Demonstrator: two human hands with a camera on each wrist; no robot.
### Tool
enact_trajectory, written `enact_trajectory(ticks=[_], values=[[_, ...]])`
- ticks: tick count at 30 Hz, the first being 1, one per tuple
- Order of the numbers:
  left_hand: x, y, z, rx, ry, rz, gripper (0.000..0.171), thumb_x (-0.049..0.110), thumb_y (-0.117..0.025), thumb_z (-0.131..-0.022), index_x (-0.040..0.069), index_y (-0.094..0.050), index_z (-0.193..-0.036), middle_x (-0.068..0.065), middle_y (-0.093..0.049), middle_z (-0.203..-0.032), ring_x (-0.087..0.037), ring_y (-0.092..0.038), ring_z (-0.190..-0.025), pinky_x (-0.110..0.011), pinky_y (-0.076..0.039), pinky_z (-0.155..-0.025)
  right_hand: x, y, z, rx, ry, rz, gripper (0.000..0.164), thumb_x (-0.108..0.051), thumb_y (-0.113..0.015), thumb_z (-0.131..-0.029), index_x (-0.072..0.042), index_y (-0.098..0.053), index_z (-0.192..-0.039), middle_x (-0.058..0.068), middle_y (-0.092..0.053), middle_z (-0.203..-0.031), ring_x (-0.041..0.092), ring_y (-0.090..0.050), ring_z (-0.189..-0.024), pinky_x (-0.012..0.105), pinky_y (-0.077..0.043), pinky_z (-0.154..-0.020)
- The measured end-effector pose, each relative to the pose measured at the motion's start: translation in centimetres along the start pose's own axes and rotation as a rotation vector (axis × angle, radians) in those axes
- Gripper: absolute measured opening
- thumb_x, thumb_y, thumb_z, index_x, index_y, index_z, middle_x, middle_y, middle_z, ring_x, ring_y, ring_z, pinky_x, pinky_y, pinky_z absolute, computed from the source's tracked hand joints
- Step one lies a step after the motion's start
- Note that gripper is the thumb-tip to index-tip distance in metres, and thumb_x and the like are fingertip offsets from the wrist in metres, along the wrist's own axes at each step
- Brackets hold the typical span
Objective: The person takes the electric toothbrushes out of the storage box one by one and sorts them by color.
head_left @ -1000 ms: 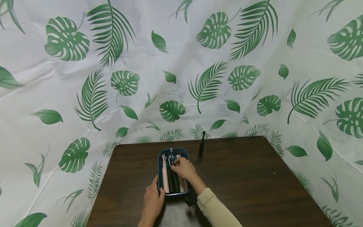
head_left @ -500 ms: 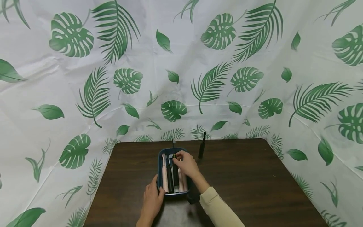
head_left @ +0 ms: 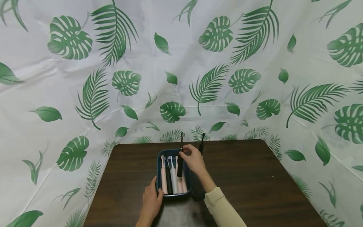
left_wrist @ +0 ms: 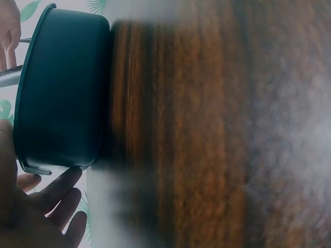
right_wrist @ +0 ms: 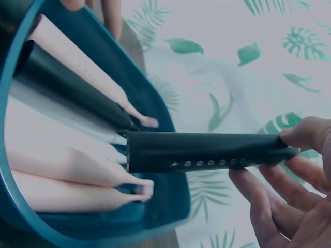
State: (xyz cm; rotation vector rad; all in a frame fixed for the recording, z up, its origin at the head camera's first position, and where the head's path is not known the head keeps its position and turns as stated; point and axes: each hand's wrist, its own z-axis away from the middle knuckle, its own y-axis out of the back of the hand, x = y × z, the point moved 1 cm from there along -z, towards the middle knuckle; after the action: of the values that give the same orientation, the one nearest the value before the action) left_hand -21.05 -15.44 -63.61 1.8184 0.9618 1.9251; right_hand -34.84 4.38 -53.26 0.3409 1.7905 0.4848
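Note:
A dark blue plastic container (left_wrist: 64,93) holds several electric toothbrushes lying side by side. Among them are a pink one (head_left: 163,181) at the left, a black one (head_left: 169,181) beside it and a white one (head_left: 174,179). My left hand (head_left: 151,201) holds the container's near left corner, thumb at the rim and fingers against the outside wall. Over the container, my right hand (head_left: 195,160) pinches another black electric toothbrush (right_wrist: 186,152) near the top of its handle. Its brush head points up, and its lower end hangs over the pink toothbrushes at the right.
Behind my right hand, one more black electric toothbrush (head_left: 201,147) stands upright on the dark wooden table (head_left: 241,183), partly hidden. A white cloth backdrop (head_left: 147,104) with green leaves rises at the table's back edge.
The right hand has lifted the black toothbrush from among the others and shifted it rightward, uncovering the white one. The left hand stays at the container's corner.

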Motion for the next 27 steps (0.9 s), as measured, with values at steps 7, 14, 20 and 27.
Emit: enact_trajectory(ticks=[7, 14, 20, 27], values=[[0.0, 0.0, -0.1, -0.017, 0.023, -0.016, 0.064, 0.021, -0.057, -0.104, 0.005, -0.041, -0.163, -0.021, -0.059, -0.155, -0.043, -0.054, -0.133, -0.067, -0.041, -0.11, 0.4, 1.7, -0.2, 0.088, -0.045, -0.025, 0.034, -0.031, -0.078, -0.098, -0.02, -0.073, -0.13, 0.007, -0.077, -0.118, 0.017, -0.073, -0.084, 0.037, -0.057, -0.071], [-0.2, 0.0, -0.2, -0.024, 0.023, -0.019, 0.063, 0.022, -0.057, -0.104, 0.006, -0.041, -0.163, -0.022, -0.059, -0.155, -0.042, -0.054, -0.134, -0.065, -0.041, -0.111, 0.5, 3.2, 0.4, 0.133, -0.068, -0.024, 0.031, -0.03, -0.079, -0.097, -0.022, -0.073, -0.127, 0.006, -0.078, -0.114, 0.016, -0.072, -0.084, 0.034, -0.056, -0.071], [-0.1, -0.1, -0.1, -0.023, 0.032, -0.009, 0.063, 0.021, -0.057, -0.103, 0.004, -0.042, -0.162, -0.022, -0.058, -0.155, -0.042, -0.054, -0.134, -0.065, -0.042, -0.11, 1.5, 4.0, 0.7, 0.152, -0.092, -0.016, 0.031, -0.028, -0.079, -0.097, -0.02, -0.074, -0.127, 0.006, -0.079, -0.114, 0.016, -0.073, -0.085, 0.034, -0.055, -0.073], [-0.1, -0.2, -0.2, -0.02, 0.042, 0.004, 0.063, 0.022, -0.056, -0.104, 0.005, -0.041, -0.163, -0.022, -0.056, -0.157, -0.043, -0.052, -0.135, -0.066, -0.041, -0.11, 2.7, 5.0, 0.6, 0.186, -0.113, 0.008, 0.034, -0.029, -0.078, -0.098, -0.021, -0.072, -0.131, 0.004, -0.078, -0.119, 0.024, -0.077, -0.096, 0.044, -0.056, -0.084]])
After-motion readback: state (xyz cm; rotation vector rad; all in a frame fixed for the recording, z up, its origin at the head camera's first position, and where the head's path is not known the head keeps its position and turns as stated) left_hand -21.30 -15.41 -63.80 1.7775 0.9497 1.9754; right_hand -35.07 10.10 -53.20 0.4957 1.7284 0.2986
